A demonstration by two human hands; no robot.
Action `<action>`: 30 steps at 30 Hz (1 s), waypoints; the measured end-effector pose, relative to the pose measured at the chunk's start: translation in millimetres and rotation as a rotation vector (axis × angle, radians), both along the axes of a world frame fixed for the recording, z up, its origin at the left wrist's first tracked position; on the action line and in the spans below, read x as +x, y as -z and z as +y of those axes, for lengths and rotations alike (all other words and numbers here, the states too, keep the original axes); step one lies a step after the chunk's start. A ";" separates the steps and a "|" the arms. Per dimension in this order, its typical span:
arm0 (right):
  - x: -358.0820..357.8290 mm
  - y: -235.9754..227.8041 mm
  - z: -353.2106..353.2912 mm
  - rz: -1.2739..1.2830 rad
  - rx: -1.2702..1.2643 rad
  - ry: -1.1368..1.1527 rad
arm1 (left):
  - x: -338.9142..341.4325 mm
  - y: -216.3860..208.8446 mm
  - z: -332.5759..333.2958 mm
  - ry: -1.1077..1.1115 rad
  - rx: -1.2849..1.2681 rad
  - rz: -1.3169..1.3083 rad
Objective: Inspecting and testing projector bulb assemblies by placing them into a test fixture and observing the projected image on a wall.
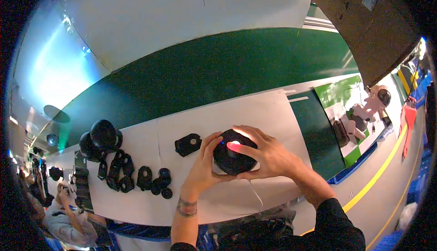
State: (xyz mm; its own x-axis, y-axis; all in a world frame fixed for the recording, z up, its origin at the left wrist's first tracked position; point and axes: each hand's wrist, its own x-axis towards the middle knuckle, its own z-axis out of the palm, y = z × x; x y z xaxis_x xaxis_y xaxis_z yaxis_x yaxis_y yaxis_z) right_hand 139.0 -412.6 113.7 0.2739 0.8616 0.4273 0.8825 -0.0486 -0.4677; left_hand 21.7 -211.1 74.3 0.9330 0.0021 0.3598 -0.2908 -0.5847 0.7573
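A round black device [233,162] sits on the white worktop, held between my two hands. My left hand [203,171] is curled round its left side. My right hand [269,154] grips the right side, with one finger laid across a small bright light on top that glows pink through the fingertip. A tiny blue light shows near the left fingertips. Below the device a thin white cable [257,194] runs toward the near edge. Just left of my left hand lies a flat black part [188,145] with a pale round spot.
Several black balls [104,134] and black housings [120,171] stand on the left of the worktop [195,207]. A brown cardboard box [373,19] hangs over the far right, above white devices [371,105] on a green-and-white sheet. Another person [68,219] works at the far left.
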 end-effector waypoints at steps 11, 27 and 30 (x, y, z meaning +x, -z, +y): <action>-1.7 0.5 0.0 -0.002 -0.039 -0.003 | -1.3 -8.8 -0.7 -0.006 0.008 0.019; -3.1 -1.3 2.8 -0.008 -0.035 0.019 | 5.8 -5.4 10.1 0.071 0.006 0.115; -2.3 0.4 3.4 -0.026 -0.035 0.016 | 0.8 -5.9 6.1 0.034 -0.027 0.103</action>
State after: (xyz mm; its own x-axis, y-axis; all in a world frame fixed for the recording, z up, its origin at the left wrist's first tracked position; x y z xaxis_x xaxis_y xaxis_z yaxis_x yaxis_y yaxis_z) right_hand 136.7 -409.2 113.3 0.2767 0.8717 0.4044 0.8934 -0.0783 -0.4425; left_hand 22.4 -205.0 80.2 0.9648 -0.0222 0.2621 -0.2300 -0.5551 0.7994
